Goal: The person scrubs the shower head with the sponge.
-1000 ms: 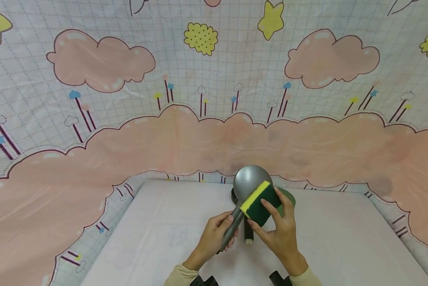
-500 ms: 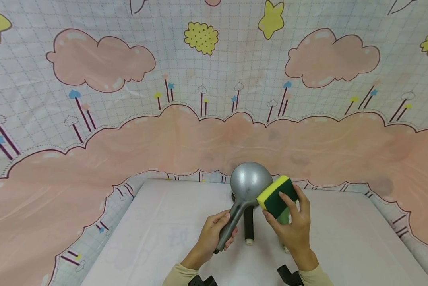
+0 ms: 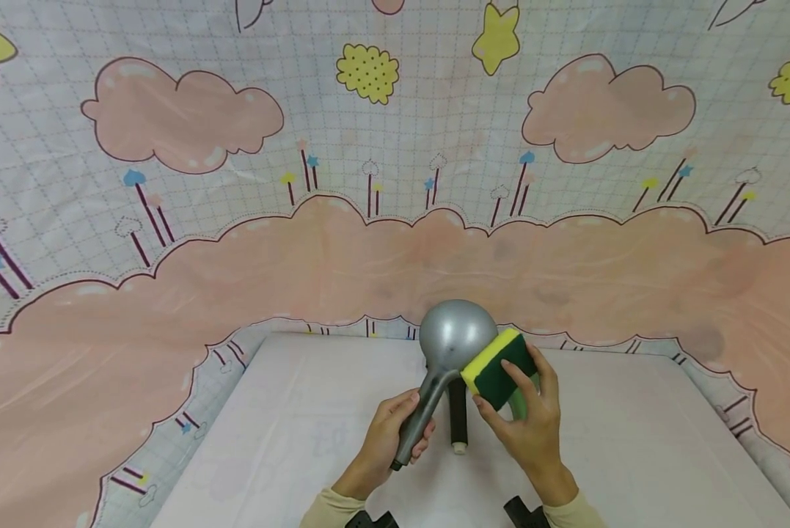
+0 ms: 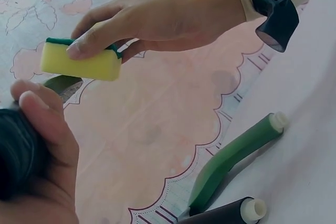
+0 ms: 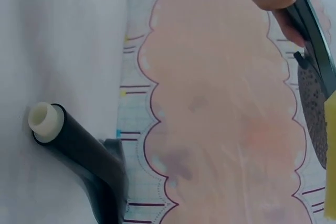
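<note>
A silver-grey handheld shower head (image 3: 457, 334) is raised over the table, its round back facing up. My left hand (image 3: 388, 436) grips its handle. In my right hand (image 3: 529, 433) is a yellow and dark green scrubbing sponge (image 3: 507, 370), pinched between thumb and fingers, yellow side toward the shower head. The sponge overlaps the shower head's lower right edge in the head view. Its speckled spray face (image 5: 312, 108) shows at the right of the right wrist view, beside the sponge's yellow side (image 5: 331, 156).
A black shower head (image 3: 458, 422) lies on the white table (image 3: 269, 418) behind the held one. Next to it lies a green shower head (image 4: 231, 156), mostly hidden by the sponge in the head view. A patterned peach and white cloth (image 3: 368, 271) rises behind.
The sponge first moved right, off the shower head's neck to its edge, then slightly back left. The shower head shifted a little left, its handle still in my left hand.
</note>
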Demonstrator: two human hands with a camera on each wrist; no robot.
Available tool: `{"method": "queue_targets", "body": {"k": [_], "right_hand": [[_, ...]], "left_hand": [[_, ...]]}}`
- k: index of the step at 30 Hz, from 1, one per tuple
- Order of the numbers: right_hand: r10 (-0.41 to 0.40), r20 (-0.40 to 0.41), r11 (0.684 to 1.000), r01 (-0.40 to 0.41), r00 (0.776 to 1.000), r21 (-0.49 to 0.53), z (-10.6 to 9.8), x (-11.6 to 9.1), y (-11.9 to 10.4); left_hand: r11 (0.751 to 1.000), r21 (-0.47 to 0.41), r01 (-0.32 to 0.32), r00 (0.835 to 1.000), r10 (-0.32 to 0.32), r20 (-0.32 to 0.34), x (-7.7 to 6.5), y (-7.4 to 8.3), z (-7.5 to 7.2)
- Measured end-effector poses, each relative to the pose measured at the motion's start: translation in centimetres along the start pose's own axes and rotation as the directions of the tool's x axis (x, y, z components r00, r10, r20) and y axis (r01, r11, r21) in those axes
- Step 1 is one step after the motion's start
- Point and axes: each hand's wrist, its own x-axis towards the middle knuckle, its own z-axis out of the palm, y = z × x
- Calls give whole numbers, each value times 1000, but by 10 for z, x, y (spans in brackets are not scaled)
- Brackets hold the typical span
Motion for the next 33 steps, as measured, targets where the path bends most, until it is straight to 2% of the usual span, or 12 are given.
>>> {"method": "queue_targets", "body": {"k": [11,18,22,28,33], "right_hand": [[-26,31,1000,26,999,10,1,1,1],[61,16,998,-61,998,-9,-5,3,6],[104,33,995,-104,994,-14,-6,1,5],[52,77,998,-50,996,-23,0,-1,-1],[11,94,1000,-10,995,-12,2,-2,-4]], "left_hand": [[1000,-27,3,1000,-3,1,1,-1,-2],[1000,8,-10,999,10,50,1,1,-1],[999,45,8,998,-10,56,2,1,0],[993,107,52,999,-52,-1,2,1,1],[986,168,-4,1000,1,18,2,0,3]]}}
